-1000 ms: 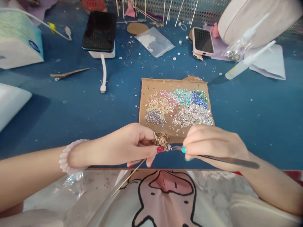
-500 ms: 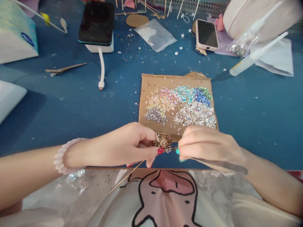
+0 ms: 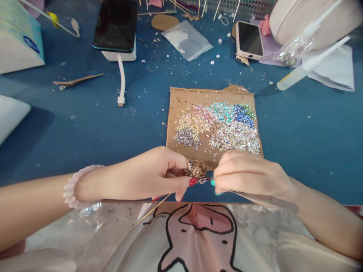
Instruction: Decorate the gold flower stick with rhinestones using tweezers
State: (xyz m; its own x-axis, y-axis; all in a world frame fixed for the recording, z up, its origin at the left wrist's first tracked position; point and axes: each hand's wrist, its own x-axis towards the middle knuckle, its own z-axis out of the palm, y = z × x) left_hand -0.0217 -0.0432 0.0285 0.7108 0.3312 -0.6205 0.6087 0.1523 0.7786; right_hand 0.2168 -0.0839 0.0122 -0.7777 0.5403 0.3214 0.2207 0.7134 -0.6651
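Note:
Between the thumb and fingers of my left hand (image 3: 153,175) is a small bronze-coloured metal flower ornament (image 3: 197,169), with a thin wooden stick (image 3: 151,211) running down from under the same hand. My right hand (image 3: 249,175) is closed around metal tweezers (image 3: 263,202), whose tips reach the lower right edge of the flower. Whether the tips pinch a stone is too small to make out. Just beyond both hands lies a piece of cardboard (image 3: 181,96) bearing rhinestones (image 3: 235,138) sorted into patches of silver, blue, green, turquoise, pink, yellow and grey.
At the back are a dark phone (image 3: 115,26) on a white block with a short cable, a clear bag (image 3: 187,39) and a light-framed phone (image 3: 249,39). A white glue bottle (image 3: 297,71) leans at right. A hair clip (image 3: 78,80) and tissue box (image 3: 19,41) lie left.
The view has shifted very slightly. Both hands, the flower and the tweezers keep nearly the same positions, with the tips still at the flower's edge.

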